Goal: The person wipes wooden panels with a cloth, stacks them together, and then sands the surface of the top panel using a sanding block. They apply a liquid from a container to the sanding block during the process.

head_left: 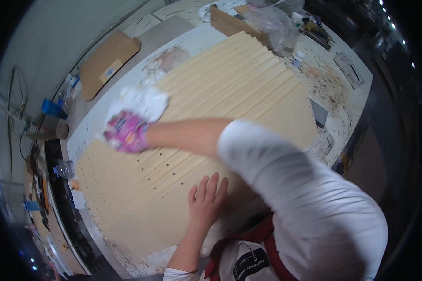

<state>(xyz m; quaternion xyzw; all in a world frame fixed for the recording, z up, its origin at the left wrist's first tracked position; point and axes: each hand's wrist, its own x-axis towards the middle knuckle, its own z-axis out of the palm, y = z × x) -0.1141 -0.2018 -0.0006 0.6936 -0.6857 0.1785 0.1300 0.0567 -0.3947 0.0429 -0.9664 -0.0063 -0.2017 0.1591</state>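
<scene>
A large cream-coloured panel [126, 187] with long parallel ridges and rows of small holes lies before me. My left hand [208, 199] rests on its near part, bare, with fingers stretched out and apart. Reaching across to the panel's far left edge, my right hand [126, 132] is covered in a pink patterned glove and blurred by motion. It presses on a bunched white cloth [143, 104], which spreads out past the hand. The gloved fingertips are not sharp enough to make out one by one.
Beneath the panel is a white, stained worktable [337, 122]. A cardboard piece [105, 65], a blue cup [54, 108] and a clear bottle [64, 169] stand left. At the back are an open cardboard box [234, 23] and plastic bags [272, 25]. A grey flat block [318, 112] lies right.
</scene>
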